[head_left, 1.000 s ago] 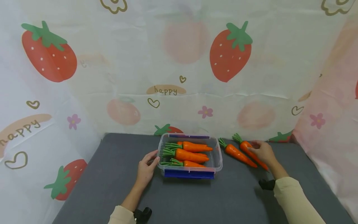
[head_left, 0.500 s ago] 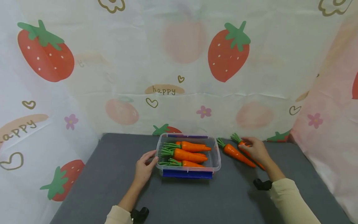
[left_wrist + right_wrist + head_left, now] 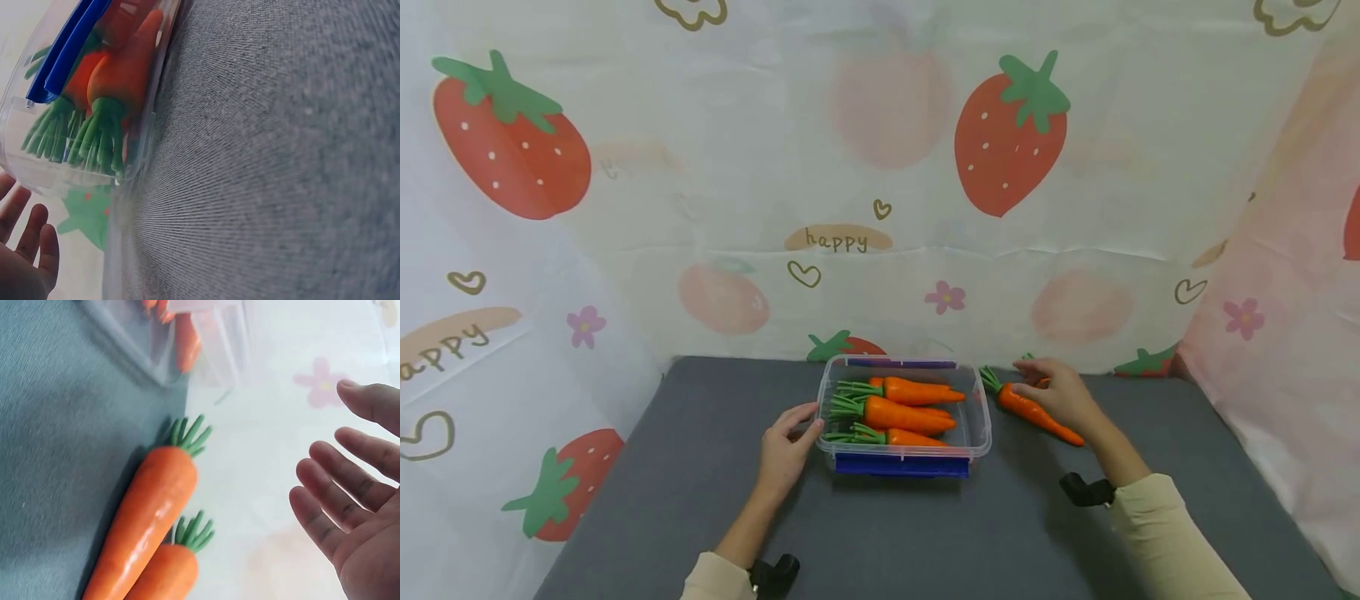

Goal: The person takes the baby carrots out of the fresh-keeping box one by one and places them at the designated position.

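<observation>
A clear plastic container (image 3: 902, 465) with blue side latches holds several orange carrots (image 3: 910, 414) with green tops. My left hand (image 3: 784, 450) rests at its left wall, thumb near the front corner; the left wrist view shows that hand's fingers (image 3: 31, 234) loosely extended beside the wall. Right of the container, one carrot (image 3: 1036, 414) lies on the grey cloth. A second carrot (image 3: 167, 572) lies alongside it, mostly hidden in the head view by my right hand (image 3: 1063, 396). That right hand hovers over the carrots' top ends, fingers spread and holding nothing in the right wrist view.
A grey cloth (image 3: 880, 533) covers the table. Behind it hangs a pale curtain (image 3: 737, 183) printed with strawberries, and a pinkish side sheet (image 3: 1285, 400) closes off the right. Black camera mounts (image 3: 1086, 490) sit at both wrists.
My right hand has come away from the right-hand carrot and moved left, toward the container, covering more of that carrot. The left hand stays at the container. The head view shifts slightly.
</observation>
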